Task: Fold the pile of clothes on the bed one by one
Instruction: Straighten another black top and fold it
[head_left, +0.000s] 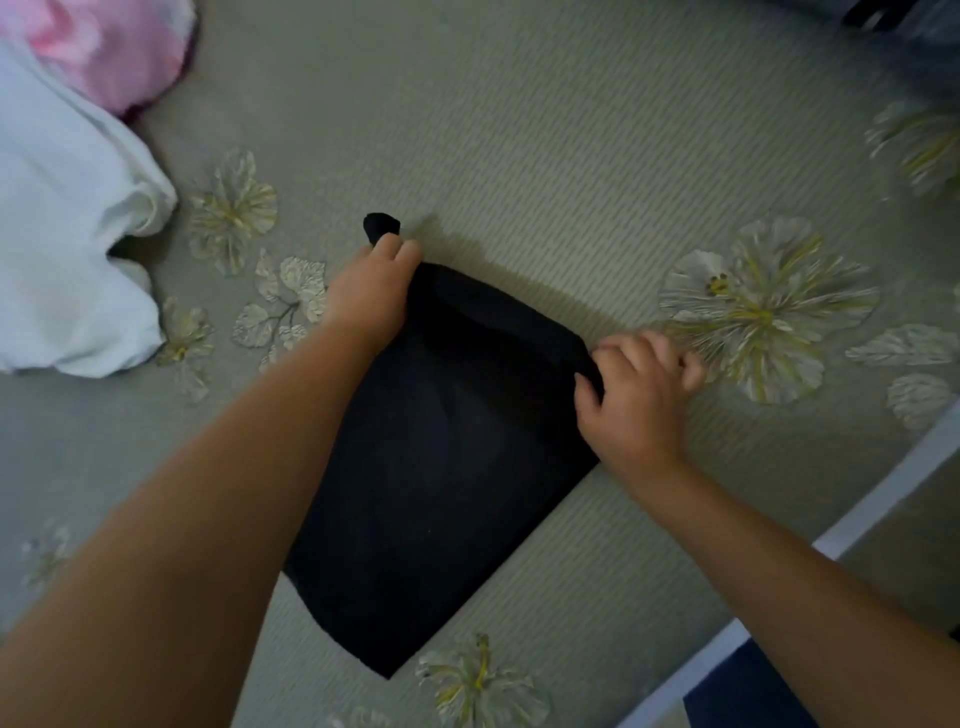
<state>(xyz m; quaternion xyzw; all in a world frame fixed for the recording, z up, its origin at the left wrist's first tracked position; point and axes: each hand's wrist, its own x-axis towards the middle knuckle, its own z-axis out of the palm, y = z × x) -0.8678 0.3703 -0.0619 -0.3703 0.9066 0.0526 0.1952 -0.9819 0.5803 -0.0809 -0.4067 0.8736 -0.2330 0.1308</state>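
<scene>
A black garment (441, 467) lies folded into a rough rectangle in the middle of the bed. My left hand (371, 291) grips its far left corner, and a small tip of black cloth sticks out beyond my fingers. My right hand (636, 395) pinches the far right corner between thumb and curled fingers. The far edge of the garment between both hands is raised in a soft roll.
The bed cover (545, 145) is grey-green with pale flower prints. A white garment (67, 234) and a pink one (109, 47) lie at the far left. Dark clothes (914, 31) sit at the far right corner. The bed's edge (852, 525) runs along the right.
</scene>
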